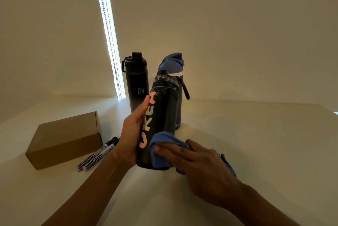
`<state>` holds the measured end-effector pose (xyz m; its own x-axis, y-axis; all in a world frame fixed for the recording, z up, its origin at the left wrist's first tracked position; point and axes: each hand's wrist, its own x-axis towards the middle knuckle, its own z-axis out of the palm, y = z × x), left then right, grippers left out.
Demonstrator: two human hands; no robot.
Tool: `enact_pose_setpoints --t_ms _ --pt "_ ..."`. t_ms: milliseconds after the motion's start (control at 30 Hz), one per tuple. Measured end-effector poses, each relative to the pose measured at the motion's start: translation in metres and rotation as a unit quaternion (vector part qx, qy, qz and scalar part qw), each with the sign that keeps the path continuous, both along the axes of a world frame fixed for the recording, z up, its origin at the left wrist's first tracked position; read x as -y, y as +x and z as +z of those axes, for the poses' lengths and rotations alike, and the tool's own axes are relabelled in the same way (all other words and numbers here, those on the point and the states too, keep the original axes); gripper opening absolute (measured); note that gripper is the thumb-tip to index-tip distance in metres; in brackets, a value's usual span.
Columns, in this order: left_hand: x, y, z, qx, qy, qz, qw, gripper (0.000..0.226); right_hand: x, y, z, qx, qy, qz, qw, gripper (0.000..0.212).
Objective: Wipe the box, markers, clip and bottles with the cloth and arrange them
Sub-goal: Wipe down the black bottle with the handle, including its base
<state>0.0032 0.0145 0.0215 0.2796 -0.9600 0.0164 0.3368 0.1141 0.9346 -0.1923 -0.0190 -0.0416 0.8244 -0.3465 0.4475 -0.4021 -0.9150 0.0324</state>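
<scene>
Currently the lettered bottle (161,116) is held tilted near the front of the counter (256,143), cap leaning away from the person; whether its base rests on the counter cannot be told. It is gripped by the left hand (133,134), whose fingers are curled round its left side beside the coloured lettering. The blue cloth (161,140) is pressed against the lower right of the body by the right hand (197,160) — its fingers (170,150) lie straight and close together, flat on the fabric.

Just behind, the black bottle (136,86) and the blue-lidded bottle (172,62) stand upright, the latter partly hidden. To the left, well apart, the box (67,138) lies closed, with the markers (98,154) just beside its near corner. No clip can be identified.

Wiping of this bottle is judged to be in progress. Two faults are to be expected. If the wiping stroke is carried upward with force, the tilted cap may be driven into the standing bottles and one toppled. If the one-handed grip is relaxed on the smooth wall, the bottle may slip — and roll toward the markers.
</scene>
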Motion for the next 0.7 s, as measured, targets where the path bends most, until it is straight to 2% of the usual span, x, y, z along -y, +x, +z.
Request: enact_pose_setpoints --t_ms 67,100,133,200,267,333,367,533,700 --pt "0.006 0.003 -0.005 -0.011 -0.003 0.025 1.000 0.080 -0.001 0.002 0.000 -0.029 -0.024 0.032 0.999 0.135" --pt "0.012 0.006 -0.013 -0.014 -0.001 0.029 0.999 0.090 0.000 0.001 -0.001 -0.039 -0.034 0.038 0.998 0.135" --pt "0.013 0.005 -0.014 -0.014 0.006 0.026 1.000 0.091 0.002 0.000 -0.001 -0.044 -0.042 0.038 0.997 0.132" --pt "0.003 -0.002 -0.002 -0.016 0.010 0.020 1.000 0.065 0.007 -0.003 0.001 -0.008 -0.063 0.022 0.998 0.125" --pt "0.000 -0.004 -0.001 0.002 0.011 -0.010 1.000 0.037 0.014 -0.005 0.002 0.088 -0.069 0.011 0.994 0.110" --pt "0.001 -0.008 -0.006 0.033 0.021 -0.027 0.999 0.034 0.019 -0.006 0.003 0.177 -0.022 0.025 0.984 0.065" --pt "0.001 -0.010 -0.008 0.044 0.022 -0.024 0.999 0.036 0.019 -0.006 0.005 0.213 -0.002 0.019 0.977 0.054" --pt "0.002 -0.011 -0.013 0.062 0.033 -0.051 0.996 0.034 0.031 -0.009 0.007 0.300 0.128 0.038 0.945 0.049" --pt "-0.002 -0.014 -0.010 0.066 0.033 -0.082 0.994 0.032 0.036 -0.016 0.006 0.335 0.169 0.033 0.926 0.058"
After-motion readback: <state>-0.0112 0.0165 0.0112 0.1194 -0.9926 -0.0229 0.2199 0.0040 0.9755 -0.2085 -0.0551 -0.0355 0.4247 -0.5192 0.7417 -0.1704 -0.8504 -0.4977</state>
